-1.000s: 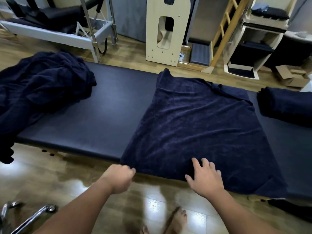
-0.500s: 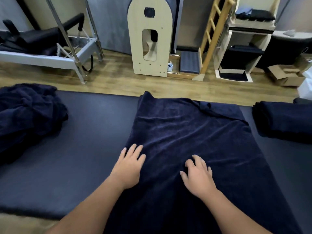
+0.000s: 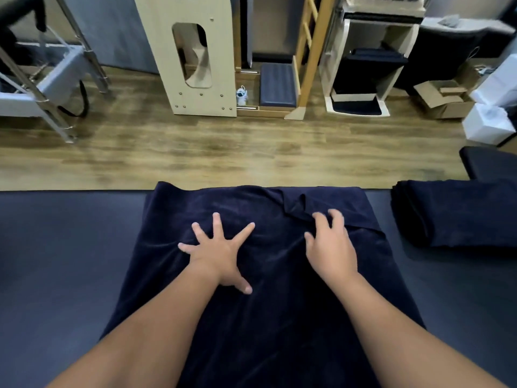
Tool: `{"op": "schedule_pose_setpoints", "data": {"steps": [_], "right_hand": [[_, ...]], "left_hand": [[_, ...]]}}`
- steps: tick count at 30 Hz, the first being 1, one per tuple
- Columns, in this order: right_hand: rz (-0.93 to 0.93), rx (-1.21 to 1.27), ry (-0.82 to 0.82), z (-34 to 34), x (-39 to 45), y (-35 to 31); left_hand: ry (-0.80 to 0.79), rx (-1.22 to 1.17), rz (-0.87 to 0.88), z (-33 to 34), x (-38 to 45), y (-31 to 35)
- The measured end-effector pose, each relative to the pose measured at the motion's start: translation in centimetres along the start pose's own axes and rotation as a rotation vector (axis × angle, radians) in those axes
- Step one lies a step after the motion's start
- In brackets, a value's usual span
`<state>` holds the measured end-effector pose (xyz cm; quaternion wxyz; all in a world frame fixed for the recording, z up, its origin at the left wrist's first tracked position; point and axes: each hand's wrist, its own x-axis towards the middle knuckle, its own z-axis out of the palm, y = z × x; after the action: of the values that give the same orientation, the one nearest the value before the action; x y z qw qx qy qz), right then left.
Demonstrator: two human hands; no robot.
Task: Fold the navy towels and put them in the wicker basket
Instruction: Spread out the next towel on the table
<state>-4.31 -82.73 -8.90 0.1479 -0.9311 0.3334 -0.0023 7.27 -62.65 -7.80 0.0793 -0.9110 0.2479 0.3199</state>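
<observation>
Both hands slid farther up the navy towel (image 3: 268, 317); left hand (image 3: 216, 252) splayed flat; right hand (image 3: 331, 247) loosely curled.

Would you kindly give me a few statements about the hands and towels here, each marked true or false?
1. The left hand lies flat with fingers spread on the spread navy towel. True.
2. The right hand rests on the bare padded table. False: it is on the spread towel, at a crease near the far edge.
3. A folded navy towel lies on the table to the right. True.
4. A wicker basket stands beside the spread towel. False: no basket is in view.
5. The spread towel lies perfectly smooth. False: a turned-over flap shows near its far edge.
</observation>
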Motion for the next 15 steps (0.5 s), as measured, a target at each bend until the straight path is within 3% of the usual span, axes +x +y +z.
{"op": "schedule_pose_setpoints", "data": {"steps": [8,15], "right_hand": [[0.124,0.086,0.024,-1.4,7.6,1.3],[0.716,0.374,0.183,-5.2,14.1,5.9]], "left_hand": [[-0.086,0.059,-0.037,-0.8,0.8,1.0],[-0.080,0.071,-0.025,-0.5,0.9,1.0]]}}
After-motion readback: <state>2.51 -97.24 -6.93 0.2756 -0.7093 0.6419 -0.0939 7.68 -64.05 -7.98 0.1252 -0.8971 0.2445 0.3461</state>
